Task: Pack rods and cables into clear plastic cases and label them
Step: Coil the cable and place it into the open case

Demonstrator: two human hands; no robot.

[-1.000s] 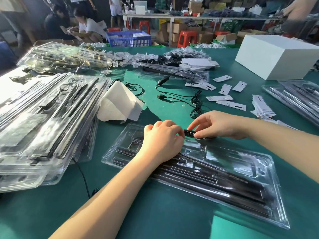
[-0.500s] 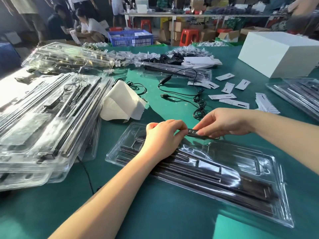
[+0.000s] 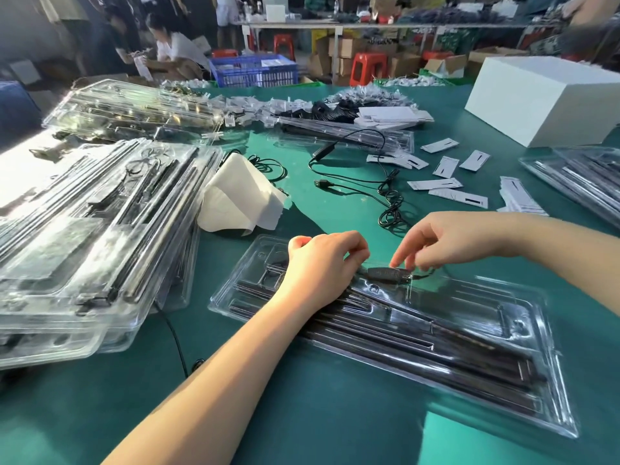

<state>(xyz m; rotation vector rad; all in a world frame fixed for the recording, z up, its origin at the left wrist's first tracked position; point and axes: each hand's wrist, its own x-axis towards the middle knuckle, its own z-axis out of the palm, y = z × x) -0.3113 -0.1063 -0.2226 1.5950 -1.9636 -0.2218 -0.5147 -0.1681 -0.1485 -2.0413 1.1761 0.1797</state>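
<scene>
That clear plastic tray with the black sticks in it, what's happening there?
A person is packing it. The clear case lies open on the green table with dark rods already in its slots. The right hand pinches a small black cable controller at the case's far edge, while the left hand rests curled beside it.

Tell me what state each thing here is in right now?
Clear plastic case: open, flat, black rods inside.
Small black cable controller: at case's far edge, between both hands.
Left hand: curled at controller's end.
Right hand: fingers on controller.
Loose black cable: unpacked.
</scene>
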